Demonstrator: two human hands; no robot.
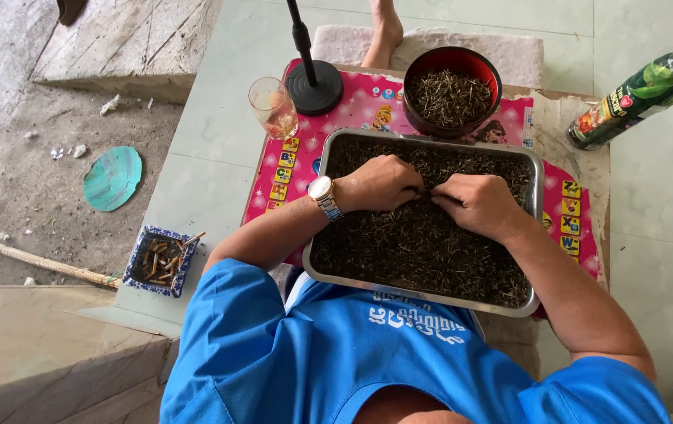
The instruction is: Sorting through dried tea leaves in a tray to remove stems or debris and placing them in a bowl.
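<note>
A metal tray [314, 271] full of dark dried plant bits rests on a low pink table. Over its far half my left hand [380, 183], with a wristwatch, and my right hand [478, 204] meet, fingers pinched together on a small bit of the dried material between them. Beyond the tray stands a dark red bowl [413, 78] holding paler dried stems.
A drinking glass [274, 108] and a black stand base [314, 88] sit at the table's far left. A green bottle [639, 93] lies tilted at the right. On the floor left: a blue-patterned ashtray [156, 261], a broom handle [34, 259], a teal disc [113, 178]. A bare foot [384, 31] shows beyond.
</note>
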